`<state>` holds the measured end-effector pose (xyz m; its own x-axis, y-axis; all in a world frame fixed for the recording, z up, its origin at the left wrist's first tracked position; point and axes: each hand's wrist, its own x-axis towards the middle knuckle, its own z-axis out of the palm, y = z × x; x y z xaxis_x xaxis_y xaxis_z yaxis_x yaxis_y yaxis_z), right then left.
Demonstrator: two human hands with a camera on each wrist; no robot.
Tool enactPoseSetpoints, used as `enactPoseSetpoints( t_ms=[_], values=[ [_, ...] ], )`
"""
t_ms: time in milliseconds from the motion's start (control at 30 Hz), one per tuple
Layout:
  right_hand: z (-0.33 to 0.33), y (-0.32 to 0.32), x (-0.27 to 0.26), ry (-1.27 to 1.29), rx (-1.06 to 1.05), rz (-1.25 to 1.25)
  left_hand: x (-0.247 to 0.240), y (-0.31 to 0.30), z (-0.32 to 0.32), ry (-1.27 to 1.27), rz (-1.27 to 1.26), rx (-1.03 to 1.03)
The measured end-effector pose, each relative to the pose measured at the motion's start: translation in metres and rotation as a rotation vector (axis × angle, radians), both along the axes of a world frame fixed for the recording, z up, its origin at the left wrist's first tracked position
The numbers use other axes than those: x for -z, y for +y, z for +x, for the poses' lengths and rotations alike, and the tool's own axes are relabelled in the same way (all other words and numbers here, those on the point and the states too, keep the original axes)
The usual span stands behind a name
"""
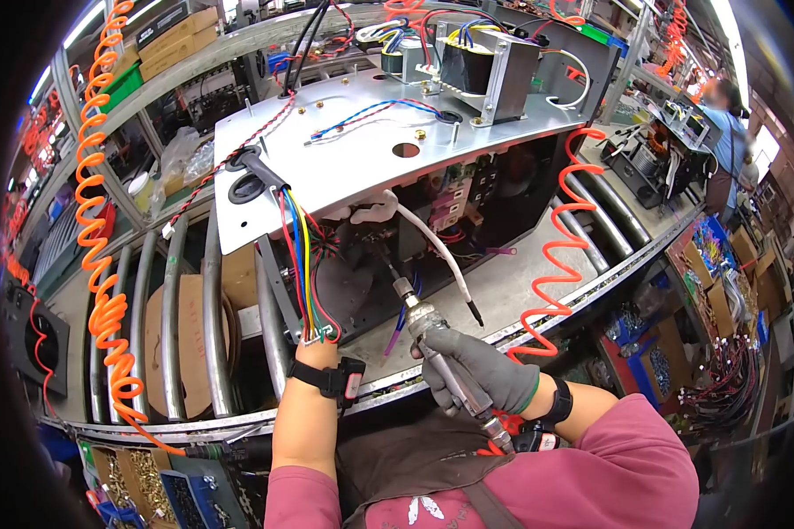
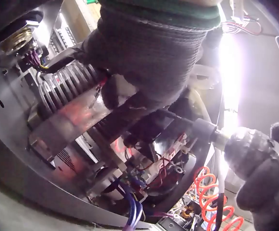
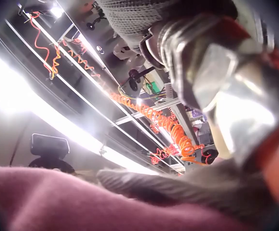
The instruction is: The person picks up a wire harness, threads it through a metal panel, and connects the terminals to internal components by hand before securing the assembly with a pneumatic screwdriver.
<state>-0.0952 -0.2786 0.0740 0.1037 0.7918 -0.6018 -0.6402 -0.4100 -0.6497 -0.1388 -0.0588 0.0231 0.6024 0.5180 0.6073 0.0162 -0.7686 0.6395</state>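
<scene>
My gloved right hand (image 1: 490, 363) grips a pneumatic screwdriver (image 1: 425, 319), its bit pointing into an open machine chassis below a silvery metal panel (image 1: 344, 145). A red coiled hose joins the tool's rear end. In the head view my left hand is hidden inside the chassis; only its wrist shows. The left wrist view has that gloved left hand (image 2: 144, 57) reaching down among the parts, fingertips right at the tip of the screwdriver bit (image 2: 175, 117). I cannot tell whether its fingers pinch something. Nearby are a ribbed metal part (image 2: 65, 84) and blue wires (image 2: 134, 209).
Coloured wires (image 1: 302, 256) hang from the panel's front edge beside my left wrist. A transformer (image 1: 469, 69) stands on the panel. Steel rollers (image 1: 172, 326) carry the chassis. Orange coiled hoses (image 1: 101, 300) hang on both sides. Another person (image 1: 723, 132) stands at the far right.
</scene>
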Motion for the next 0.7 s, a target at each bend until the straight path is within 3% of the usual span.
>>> enactPoseSetpoints(
  t_ms=[133, 300, 433, 533, 567, 700],
  values=[
    [0.001, -0.002, 0.005, 0.05, -0.002, 0.065, -0.005, -0.003, 0.0, 0.017, -0.19, 0.058],
    [0.003, -0.005, 0.008, 0.105, -0.011, 0.107, -0.012, -0.012, -0.003, -0.181, -0.452, 0.221],
    [0.001, -0.007, 0.007, 0.119, 0.013, 0.152, -0.011, -0.005, -0.01, -0.097, -0.368, 0.226],
    [0.0, -0.007, 0.008, 0.112, 0.031, 0.173, -0.007, -0.004, -0.01, -0.021, -0.38, 0.088],
    [-0.001, -0.008, 0.008, 0.117, 0.046, 0.18, 0.009, 0.01, -0.004, -0.181, 0.359, -0.036],
    [0.001, -0.006, 0.01, 0.143, 0.025, 0.167, 0.028, 0.013, -0.003, -0.004, 0.417, -0.164]
  ],
)
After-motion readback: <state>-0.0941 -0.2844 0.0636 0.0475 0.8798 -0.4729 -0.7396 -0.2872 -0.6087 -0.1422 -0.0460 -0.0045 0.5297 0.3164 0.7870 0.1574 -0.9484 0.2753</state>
